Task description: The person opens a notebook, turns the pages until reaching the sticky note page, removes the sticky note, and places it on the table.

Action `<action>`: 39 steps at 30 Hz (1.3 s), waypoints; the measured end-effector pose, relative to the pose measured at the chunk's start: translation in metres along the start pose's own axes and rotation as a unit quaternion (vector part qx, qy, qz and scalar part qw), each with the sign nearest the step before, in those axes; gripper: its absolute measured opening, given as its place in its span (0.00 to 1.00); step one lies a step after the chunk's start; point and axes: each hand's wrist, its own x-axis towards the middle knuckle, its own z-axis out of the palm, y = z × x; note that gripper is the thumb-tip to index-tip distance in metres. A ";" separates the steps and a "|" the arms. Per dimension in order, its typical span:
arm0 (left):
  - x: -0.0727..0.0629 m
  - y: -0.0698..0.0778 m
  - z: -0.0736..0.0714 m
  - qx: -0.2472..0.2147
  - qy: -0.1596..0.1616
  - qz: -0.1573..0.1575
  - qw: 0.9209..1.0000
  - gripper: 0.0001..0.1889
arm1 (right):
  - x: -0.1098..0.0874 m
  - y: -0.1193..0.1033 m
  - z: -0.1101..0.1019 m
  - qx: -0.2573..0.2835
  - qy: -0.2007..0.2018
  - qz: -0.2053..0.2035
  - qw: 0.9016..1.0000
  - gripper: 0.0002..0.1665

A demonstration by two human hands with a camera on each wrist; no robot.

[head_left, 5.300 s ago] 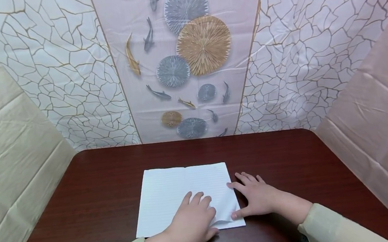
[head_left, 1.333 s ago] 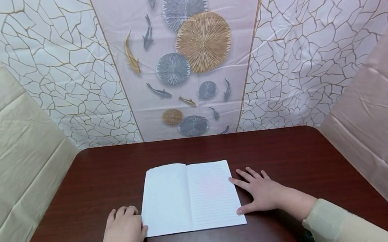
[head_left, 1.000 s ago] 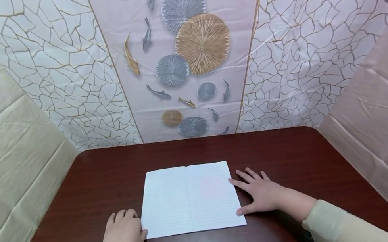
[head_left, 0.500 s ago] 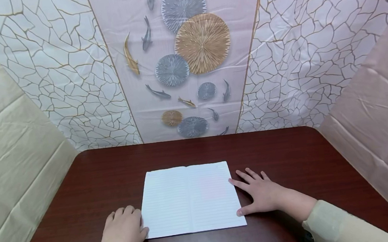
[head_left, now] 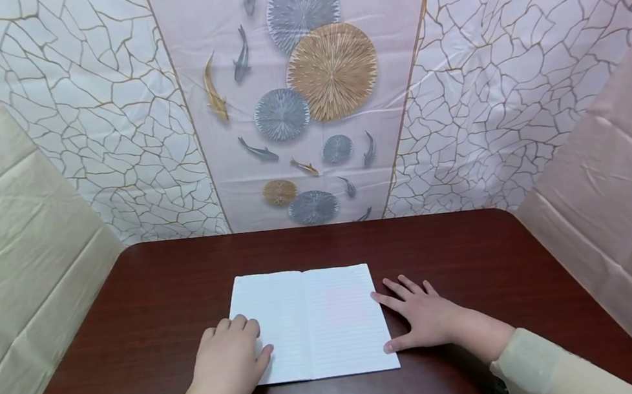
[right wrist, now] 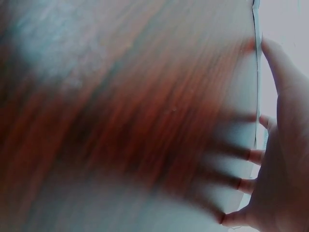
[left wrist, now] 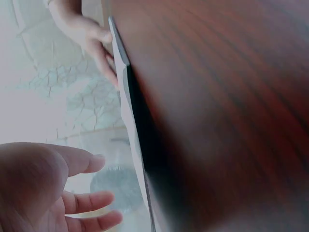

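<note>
An open lined notebook (head_left: 336, 324) lies on the dark wooden table, both ruled pages facing up. Over the lower part of its left page is my left hand (head_left: 227, 366), fingers loosely bent. The left wrist view shows that hand (left wrist: 38, 188) with a gap between its fingers and the notebook's thin edge (left wrist: 131, 116); nothing is held. My right hand (head_left: 426, 318) rests at the right edge, fingers spread, with thumb and index fingertip on the page margin. In the right wrist view the right hand (right wrist: 289, 159) has its other fingertips down on the tabletop.
The reddish-brown table (head_left: 159, 306) extends around the notebook. A patterned curtain (head_left: 293, 95) with fish and round motifs hangs behind it. Plain pale cloth (head_left: 7, 212) flanks the left side, and pinkish cloth (head_left: 621, 201) the right.
Earlier my left hand was at a curling right page; a page then went over to the left and settled flat. Since then that hand has moved rightward from the left edge. The right hand stays.
</note>
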 end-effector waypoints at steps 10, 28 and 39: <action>0.014 0.029 0.011 -0.012 -0.031 0.055 0.998 0.22 | -0.001 -0.001 -0.001 0.005 -0.006 0.005 1.000 0.62; 0.026 0.055 0.029 -0.089 -0.175 0.067 0.978 0.36 | 0.000 0.001 0.002 0.008 -0.003 0.006 1.000 0.62; 0.027 0.054 0.028 -0.122 -0.217 0.054 0.967 0.39 | 0.001 0.002 0.000 0.025 -0.012 0.007 1.000 0.64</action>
